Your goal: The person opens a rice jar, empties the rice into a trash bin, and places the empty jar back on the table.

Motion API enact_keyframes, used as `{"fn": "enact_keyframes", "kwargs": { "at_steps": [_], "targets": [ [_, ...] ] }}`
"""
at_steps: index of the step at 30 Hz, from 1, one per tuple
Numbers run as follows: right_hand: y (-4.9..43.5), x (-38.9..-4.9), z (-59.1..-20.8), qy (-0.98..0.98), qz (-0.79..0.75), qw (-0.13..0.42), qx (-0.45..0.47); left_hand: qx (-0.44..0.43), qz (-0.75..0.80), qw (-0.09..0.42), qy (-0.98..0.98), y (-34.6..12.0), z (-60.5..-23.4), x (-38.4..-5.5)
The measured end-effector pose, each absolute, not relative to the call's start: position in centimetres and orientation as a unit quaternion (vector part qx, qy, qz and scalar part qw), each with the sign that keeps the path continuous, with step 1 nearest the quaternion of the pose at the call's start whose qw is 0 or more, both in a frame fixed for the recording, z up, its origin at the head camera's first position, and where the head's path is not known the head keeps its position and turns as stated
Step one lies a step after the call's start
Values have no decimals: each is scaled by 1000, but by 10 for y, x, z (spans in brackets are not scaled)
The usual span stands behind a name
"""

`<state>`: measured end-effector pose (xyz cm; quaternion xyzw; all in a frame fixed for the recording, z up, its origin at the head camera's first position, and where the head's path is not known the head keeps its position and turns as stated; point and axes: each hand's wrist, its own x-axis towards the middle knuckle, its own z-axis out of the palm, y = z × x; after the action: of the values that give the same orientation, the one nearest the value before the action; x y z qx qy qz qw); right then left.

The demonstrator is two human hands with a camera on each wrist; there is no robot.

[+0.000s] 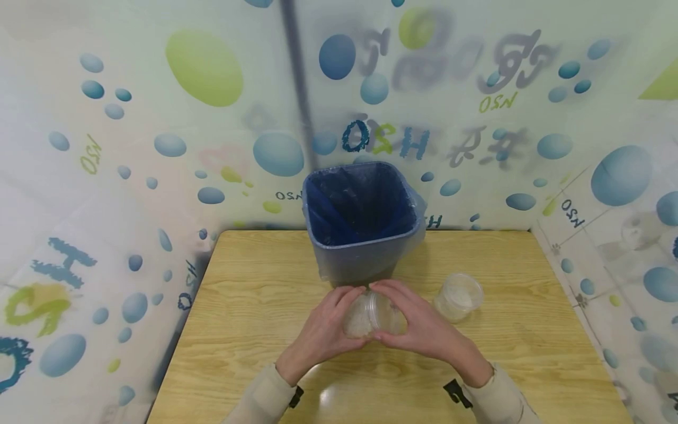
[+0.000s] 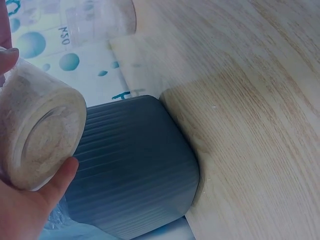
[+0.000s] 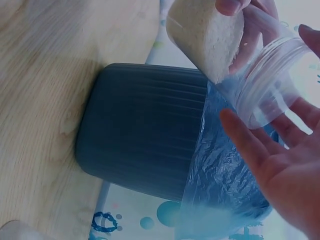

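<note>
My left hand (image 1: 325,324) grips a clear plastic jar (image 2: 55,135) filled with pale, fine-grained stuff; its kind cannot be told. The jar lies tilted on its side, its base toward the left palm. My right hand (image 1: 418,327) holds a clear plastic cup (image 1: 389,317), with fingers and thumb curved round it. Jar and cup meet at a ridged rim (image 3: 272,70), and the pale stuff stays on the left side. Both hands are above the table, just in front of a dark blue-grey bin (image 1: 365,259).
A blue bag lines the bin, folded over its rim (image 1: 365,242). To its right, another clear cup (image 1: 459,297) holds a little pale stuff. The wooden table (image 1: 254,282) meets a wall covering (image 1: 238,106) with bubble prints behind and at both sides.
</note>
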<state>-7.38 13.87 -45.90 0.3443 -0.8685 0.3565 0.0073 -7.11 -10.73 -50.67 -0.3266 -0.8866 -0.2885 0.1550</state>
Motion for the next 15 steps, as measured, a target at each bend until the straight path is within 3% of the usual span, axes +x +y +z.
{"fn": "enact_keyframes", "kwargs": {
  "at_steps": [9,15],
  "targets": [
    [142,-71,-458,-868,340,-36,359,-324,-294,125,-890,-111,-510,-67],
    [134,-73,-455,-885,387,-42,254,-311,-293,126,-895,-111,-508,-71]
  ]
}}
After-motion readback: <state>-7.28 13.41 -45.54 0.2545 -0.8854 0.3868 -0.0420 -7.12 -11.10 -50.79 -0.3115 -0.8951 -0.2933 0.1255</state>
